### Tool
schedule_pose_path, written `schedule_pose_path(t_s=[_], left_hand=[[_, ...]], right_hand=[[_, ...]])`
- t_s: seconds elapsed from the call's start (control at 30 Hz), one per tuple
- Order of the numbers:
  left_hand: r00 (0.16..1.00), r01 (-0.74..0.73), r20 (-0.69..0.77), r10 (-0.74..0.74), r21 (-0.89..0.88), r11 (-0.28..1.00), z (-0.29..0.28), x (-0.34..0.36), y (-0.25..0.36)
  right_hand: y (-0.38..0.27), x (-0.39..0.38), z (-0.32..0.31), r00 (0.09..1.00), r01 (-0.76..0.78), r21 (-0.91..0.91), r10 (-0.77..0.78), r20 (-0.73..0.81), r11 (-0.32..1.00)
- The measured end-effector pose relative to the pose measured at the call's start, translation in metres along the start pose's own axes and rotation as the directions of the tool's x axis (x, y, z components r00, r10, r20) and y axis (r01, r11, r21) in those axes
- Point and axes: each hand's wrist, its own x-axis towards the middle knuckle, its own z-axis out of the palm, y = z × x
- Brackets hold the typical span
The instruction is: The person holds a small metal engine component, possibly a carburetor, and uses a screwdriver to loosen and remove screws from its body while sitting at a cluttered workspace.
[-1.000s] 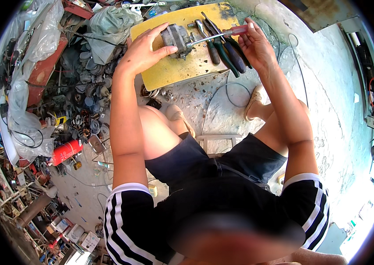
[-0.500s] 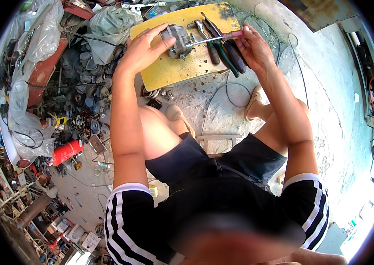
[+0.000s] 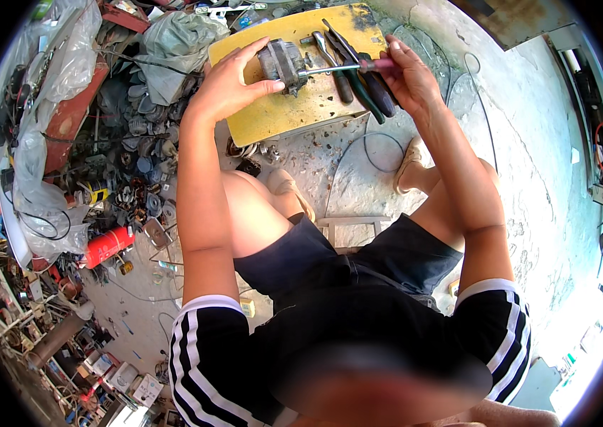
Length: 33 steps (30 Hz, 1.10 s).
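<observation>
A small grey metal motor (image 3: pixel 281 64) rests on the yellow board top (image 3: pixel 262 117). My left hand (image 3: pixel 224 85) grips it from the left, fingers along the far side and thumb against the near edge. In my right hand (image 3: pixel 413 77) is a screwdriver (image 3: pixel 333 69) with a pinkish-red handle, fingers closed round the handle. Its shank lies nearly level, and the tip meets the motor's right side. Beneath the screwdriver lie a ratchet wrench (image 3: pixel 342 84) and dark-handled pliers (image 3: pixel 367 91); another dark-handled tool (image 3: pixel 381 92) lies against the pliers, its kind partly hidden.
Heaped metal parts (image 3: pixel 148 153) and clear plastic sheeting (image 3: pixel 38 149) crowd the left side. A red cylinder (image 3: pixel 109 245) lies among them. Thin black cable (image 3: pixel 365 153) loops over the concrete floor. An open metal cabinet (image 3: pixel 593 135) stands at the right.
The screwdriver's handle has come down slightly toward me, levelling the shank. My right fingers have shifted round the handle. The motor has moved a little to the left.
</observation>
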Motion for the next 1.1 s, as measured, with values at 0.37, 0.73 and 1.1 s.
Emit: schedule_pose_path(t_s=[0.37, 0.73, 1.1], left_hand=[[1.0, -0.001, -0.023, 0.002, 0.014, 1.0, 0.003, 0.004, -0.008], [1.0, -0.005, -0.013, 0.006, 0.034, 0.999, 0.0, 0.0, -0.001], [1.0, 0.023, -0.004, -0.023, 0.024, 0.999, -0.002, 0.0, 0.003]], right_hand=[[0.007, 0.016, -0.007, 0.984, -0.16, 0.338, 0.122, 0.132, 0.927], [0.006, 0.006, -0.005, 0.995, -0.025, 0.17, 0.007, 0.104, 0.985], [-0.001, -0.004, 0.005, 0.997, 0.031, 0.031, -0.033, 0.075, 0.999]])
